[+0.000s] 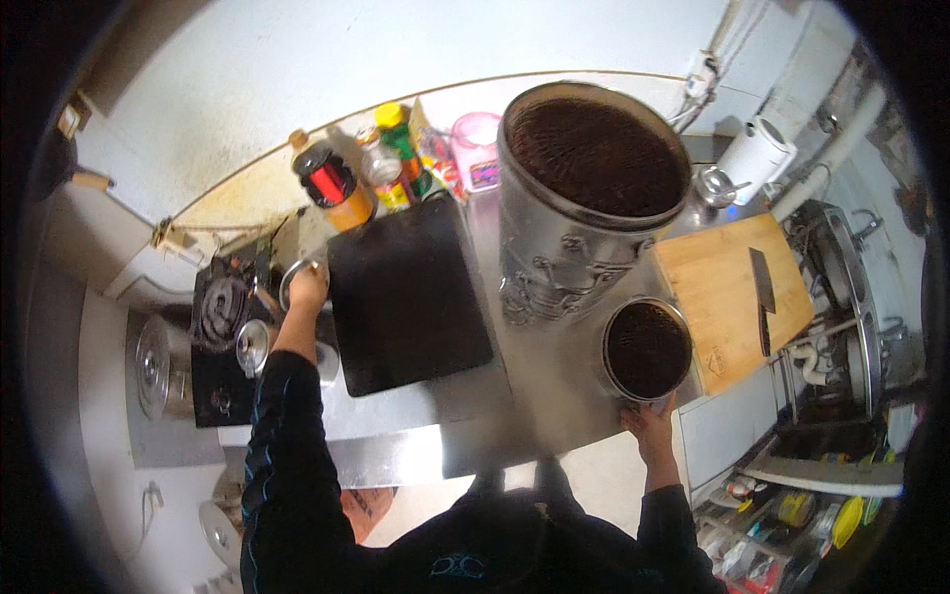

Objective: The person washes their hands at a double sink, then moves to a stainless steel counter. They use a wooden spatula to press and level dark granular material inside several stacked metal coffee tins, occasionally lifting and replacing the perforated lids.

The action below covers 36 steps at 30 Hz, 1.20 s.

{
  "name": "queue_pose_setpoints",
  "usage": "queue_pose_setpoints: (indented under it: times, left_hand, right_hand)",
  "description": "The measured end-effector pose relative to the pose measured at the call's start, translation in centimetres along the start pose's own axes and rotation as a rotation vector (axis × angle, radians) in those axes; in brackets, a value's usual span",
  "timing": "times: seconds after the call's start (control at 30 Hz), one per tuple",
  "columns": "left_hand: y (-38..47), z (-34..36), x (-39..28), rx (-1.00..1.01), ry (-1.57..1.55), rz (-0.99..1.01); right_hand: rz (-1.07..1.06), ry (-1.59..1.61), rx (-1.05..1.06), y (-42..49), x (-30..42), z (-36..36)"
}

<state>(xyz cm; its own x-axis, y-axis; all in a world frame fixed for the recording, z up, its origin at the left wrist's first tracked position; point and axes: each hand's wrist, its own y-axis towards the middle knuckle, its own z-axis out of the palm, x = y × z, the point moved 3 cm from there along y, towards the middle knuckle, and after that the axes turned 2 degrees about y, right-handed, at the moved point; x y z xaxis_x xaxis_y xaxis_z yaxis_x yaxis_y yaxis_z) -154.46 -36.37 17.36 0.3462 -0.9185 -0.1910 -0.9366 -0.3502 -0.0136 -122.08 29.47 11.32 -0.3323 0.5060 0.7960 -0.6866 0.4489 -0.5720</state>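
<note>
My left hand (308, 286) is closed on a small round metal lid or dish (292, 291), left of a black square board (408, 297); which of the two it is, I cannot tell. With its fingers at the near rim, my right hand (648, 419) holds a metal pot (647, 349) whose inside looks dark brown. Behind that pot rises a tall steel pot (568, 252), its top a dark brown surface. A small metal vessel (254, 347) stands beside my left forearm.
A gas stove (223, 304) lies at the left. Bottles (326, 182), a pink-lidded jar (476, 152) and packets line the wall. On the right, a cleaver (763, 297) rests on a wooden cutting board (705, 260), with a sink (853, 297) beyond. A white electric kettle (755, 160) stands behind.
</note>
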Motion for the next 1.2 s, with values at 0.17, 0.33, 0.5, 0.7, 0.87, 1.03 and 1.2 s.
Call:
queue_pose_setpoints:
  times: [0.17, 0.33, 0.5, 0.7, 0.87, 1.03, 1.2]
  left_hand:
    - [-2.2, -2.3, -0.3, -0.111, -0.114, 0.063]
    - [-5.8, -3.8, -0.4, -0.228, -0.155, 0.019]
    - [-6.9, -8.8, -0.9, -0.656, -0.656, -0.231]
    - [-6.1, -18.6, -8.9, -0.235, -1.816, 0.076]
    - [-8.6, -24.0, -25.0, 0.272, -1.916, 0.065]
    - [-14.0, -24.8, -36.5, 0.576, -1.428, 0.340]
    - [-14.1, -28.0, -39.6, 0.202, -0.840, 0.542]
  right_hand:
    - [-0.512, -0.553, -0.467, -1.2, 4.0, -2.4]
    - [-0.693, -0.521, -0.234, -3.0, 8.7, 3.5]
    - [-0.603, -0.177, 0.335, -6.1, 14.4, 16.4]
    - [-0.431, -0.184, 0.479, -10.1, 20.8, 22.8]
    - [-0.442, -0.135, 0.550, -11.0, 22.1, 25.4]
    - [-0.399, -0.102, 0.496, -10.8, 21.7, 26.2]
    - [-0.394, -0.027, 0.519, -10.7, 21.4, 26.0]
